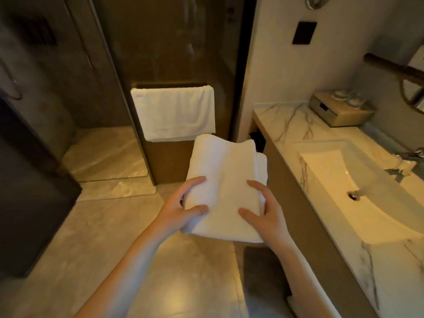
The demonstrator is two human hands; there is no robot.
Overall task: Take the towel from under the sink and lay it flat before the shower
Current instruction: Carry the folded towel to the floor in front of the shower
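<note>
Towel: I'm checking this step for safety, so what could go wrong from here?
1. The towel is still folded, held in the left hand and right hand; laid like that it may bunch instead of lying flat.
2. The floor looks glossy, so the towel might slide underfoot.
3. It could be confused with the hanging towel on the shower door.

Both hands hold a folded white towel beside the sink.
</note>
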